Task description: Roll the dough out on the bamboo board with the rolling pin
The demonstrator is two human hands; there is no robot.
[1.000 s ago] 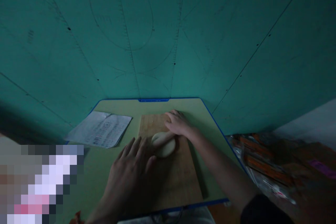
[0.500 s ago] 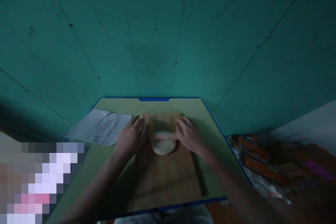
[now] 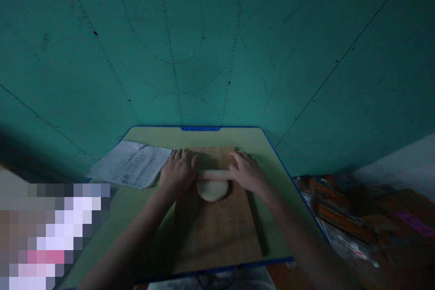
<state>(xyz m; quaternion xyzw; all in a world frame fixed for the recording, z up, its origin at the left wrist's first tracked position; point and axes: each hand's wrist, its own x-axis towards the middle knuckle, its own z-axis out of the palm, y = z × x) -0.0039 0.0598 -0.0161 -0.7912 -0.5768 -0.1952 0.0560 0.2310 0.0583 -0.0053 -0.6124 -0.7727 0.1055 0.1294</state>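
A pale wooden rolling pin (image 3: 213, 175) lies crosswise over the far edge of a round, flat piece of dough (image 3: 212, 190). Under the dough is a wooden cutting board (image 3: 217, 231). My left hand (image 3: 178, 170) covers the pin's left end, its palm down and its fingers reaching forward past it. At the right end, my right hand (image 3: 247, 170) is curled over the pin with the fingertips bent. Both pin ends are hidden beneath the hands.
The board rests on a light table (image 3: 272, 217) with a blue edge, set against a green wall (image 3: 217, 54). A printed sheet of paper (image 3: 131, 163) lies left of the board. Plastic-wrapped packages (image 3: 340, 213) sit beyond the table's right side.
My left hand has shifted slightly right and its fingers reach straighter forward. The rolling pin now covers the dough's far edge, which showed a little beyond it before.
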